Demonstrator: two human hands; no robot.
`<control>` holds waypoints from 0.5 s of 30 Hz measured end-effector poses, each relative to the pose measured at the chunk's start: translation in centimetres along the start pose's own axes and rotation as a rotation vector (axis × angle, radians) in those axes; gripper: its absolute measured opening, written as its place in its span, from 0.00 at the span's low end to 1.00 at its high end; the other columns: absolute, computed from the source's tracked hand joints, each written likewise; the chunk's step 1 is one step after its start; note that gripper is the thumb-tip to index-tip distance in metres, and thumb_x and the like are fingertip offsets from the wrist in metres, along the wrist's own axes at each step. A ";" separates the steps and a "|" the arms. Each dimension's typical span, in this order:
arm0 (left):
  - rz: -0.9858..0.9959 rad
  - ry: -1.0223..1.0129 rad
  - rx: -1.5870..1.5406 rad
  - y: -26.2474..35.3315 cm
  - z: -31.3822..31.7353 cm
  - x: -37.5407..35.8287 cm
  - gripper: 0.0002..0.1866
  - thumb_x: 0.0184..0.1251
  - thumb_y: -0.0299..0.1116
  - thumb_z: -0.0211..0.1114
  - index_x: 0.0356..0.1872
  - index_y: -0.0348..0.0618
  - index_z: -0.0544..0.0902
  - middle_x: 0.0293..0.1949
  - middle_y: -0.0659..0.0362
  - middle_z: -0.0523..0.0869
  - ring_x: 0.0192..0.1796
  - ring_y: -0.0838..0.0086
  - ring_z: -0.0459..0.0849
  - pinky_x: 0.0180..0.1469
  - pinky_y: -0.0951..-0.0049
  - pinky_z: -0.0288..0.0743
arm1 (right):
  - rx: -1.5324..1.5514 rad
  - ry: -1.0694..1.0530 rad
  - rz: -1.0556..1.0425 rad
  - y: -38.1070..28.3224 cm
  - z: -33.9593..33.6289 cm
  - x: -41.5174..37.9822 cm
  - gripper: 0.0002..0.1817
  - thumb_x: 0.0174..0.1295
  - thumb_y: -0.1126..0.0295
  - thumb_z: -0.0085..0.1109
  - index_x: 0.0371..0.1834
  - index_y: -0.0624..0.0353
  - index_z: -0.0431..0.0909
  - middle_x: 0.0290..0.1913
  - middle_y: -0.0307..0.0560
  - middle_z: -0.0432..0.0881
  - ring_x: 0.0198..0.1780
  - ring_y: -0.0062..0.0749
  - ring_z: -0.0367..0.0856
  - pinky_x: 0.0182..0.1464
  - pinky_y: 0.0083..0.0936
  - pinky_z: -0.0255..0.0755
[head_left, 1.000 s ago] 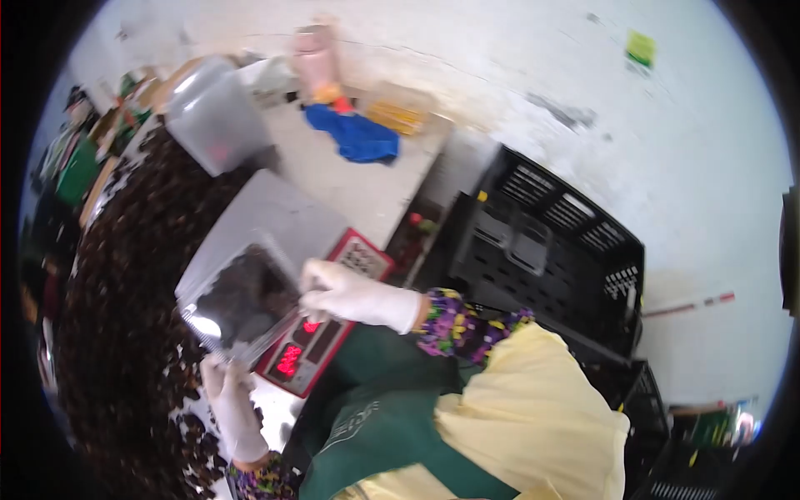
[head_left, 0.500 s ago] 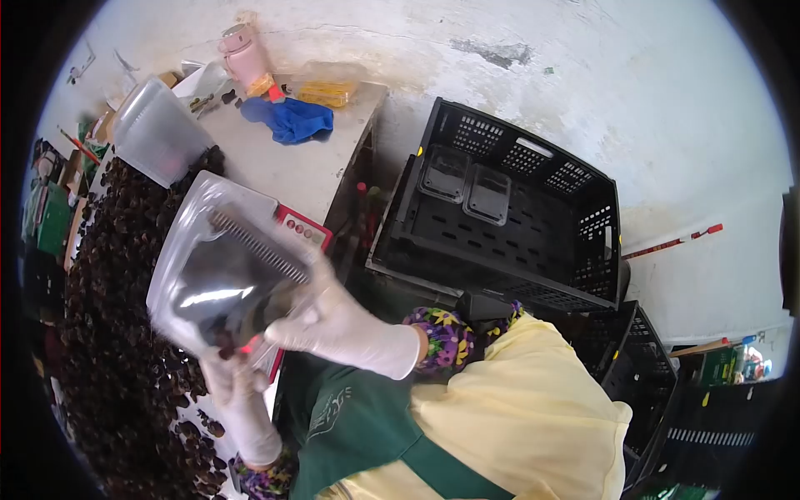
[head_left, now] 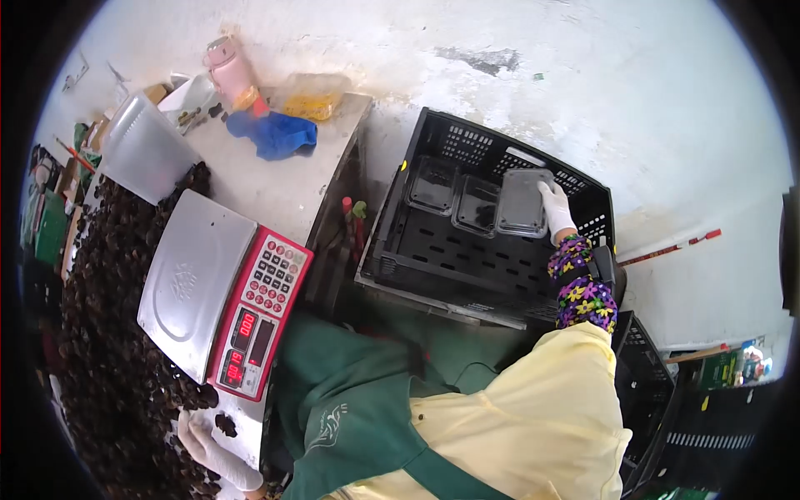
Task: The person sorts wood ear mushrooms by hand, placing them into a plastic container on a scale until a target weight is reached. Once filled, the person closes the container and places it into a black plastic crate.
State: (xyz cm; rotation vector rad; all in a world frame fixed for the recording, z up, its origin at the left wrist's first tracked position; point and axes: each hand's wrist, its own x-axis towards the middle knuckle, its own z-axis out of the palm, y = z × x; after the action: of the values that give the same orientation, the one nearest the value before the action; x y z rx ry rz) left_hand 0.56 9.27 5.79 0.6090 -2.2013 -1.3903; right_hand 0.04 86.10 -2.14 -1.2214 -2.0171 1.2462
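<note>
In the head view, my right hand (head_left: 557,208), in a white glove, grips the edge of a clear plastic lidded box (head_left: 522,202) inside the black crate (head_left: 467,279). Two similar boxes, one in the middle (head_left: 477,205) and one at the left (head_left: 432,185), lie beside it. My left hand (head_left: 212,454), also gloved, is at the edge of a pile of dark, dried-looking pieces (head_left: 108,333), fingers stretched out and partly among them. Just above that hand, a red-framed scale (head_left: 265,292) has a bare metal pan (head_left: 187,279); its red digits are lit.
A clear plastic tub (head_left: 148,150) stands tilted behind the pile. On the table's far end are a blue cloth-like item (head_left: 275,133), a pink flask (head_left: 230,71) and a container with yellow contents (head_left: 314,98). More black crates (head_left: 637,367) stand at the right.
The clear box has gone from above the scale to the crate with my right hand, uncovering the pan. My left hand has let go of it and moved down to the dark pieces.
</note>
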 end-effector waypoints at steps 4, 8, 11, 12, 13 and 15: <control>0.112 0.450 0.214 -7.3 -3.9 0.5 0.19 0.83 0.37 0.56 0.63 0.32 0.77 0.60 0.50 0.81 0.60 0.65 0.80 0.65 0.68 0.73 | -0.358 0.134 -0.030 11.2 0.3 3.2 0.57 0.57 0.41 0.71 0.73 0.81 0.59 0.73 0.68 0.68 0.75 0.49 0.67 0.70 0.39 0.68; 0.100 0.650 0.492 -15.5 -7.5 -0.3 0.20 0.82 0.34 0.56 0.62 0.27 0.77 0.60 0.43 0.82 0.62 0.58 0.81 0.67 0.64 0.73 | -0.194 -0.153 0.395 18.3 3.1 5.3 0.59 0.58 0.29 0.60 0.85 0.42 0.41 0.83 0.47 0.52 0.77 0.62 0.59 0.59 0.73 0.67; 0.040 0.728 0.523 -17.6 -7.5 -0.9 0.21 0.79 0.35 0.60 0.63 0.28 0.76 0.59 0.43 0.83 0.62 0.58 0.81 0.69 0.63 0.71 | -0.551 -0.150 0.305 20.6 3.4 9.5 0.58 0.58 0.28 0.58 0.86 0.42 0.43 0.80 0.61 0.57 0.75 0.62 0.63 0.68 0.58 0.66; 0.043 0.740 0.561 -17.4 -7.2 -0.8 0.22 0.78 0.35 0.60 0.63 0.28 0.76 0.59 0.44 0.83 0.62 0.58 0.80 0.69 0.63 0.70 | -0.952 -0.074 0.286 9.9 5.0 2.7 0.57 0.60 0.29 0.56 0.84 0.50 0.47 0.77 0.78 0.56 0.77 0.71 0.57 0.76 0.56 0.56; 0.046 0.711 0.617 -17.1 -7.1 -0.7 0.22 0.78 0.35 0.61 0.63 0.28 0.76 0.58 0.44 0.83 0.62 0.57 0.80 0.70 0.63 0.69 | -1.080 -0.047 0.055 9.6 5.9 2.7 0.55 0.61 0.34 0.60 0.85 0.49 0.46 0.76 0.81 0.56 0.77 0.73 0.55 0.77 0.53 0.54; 0.034 0.696 0.640 -16.7 -6.6 -0.7 0.22 0.76 0.35 0.62 0.63 0.30 0.76 0.58 0.45 0.83 0.62 0.57 0.80 0.70 0.63 0.68 | -0.764 -0.394 -0.290 7.4 7.6 1.0 0.56 0.59 0.47 0.70 0.85 0.48 0.44 0.78 0.79 0.53 0.78 0.73 0.53 0.79 0.52 0.51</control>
State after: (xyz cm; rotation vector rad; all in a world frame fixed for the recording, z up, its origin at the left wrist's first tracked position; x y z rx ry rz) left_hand 7.09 -1.47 -7.01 1.0684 -1.9966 -0.3153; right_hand -2.84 84.90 -12.33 -0.9517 -2.9954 0.6038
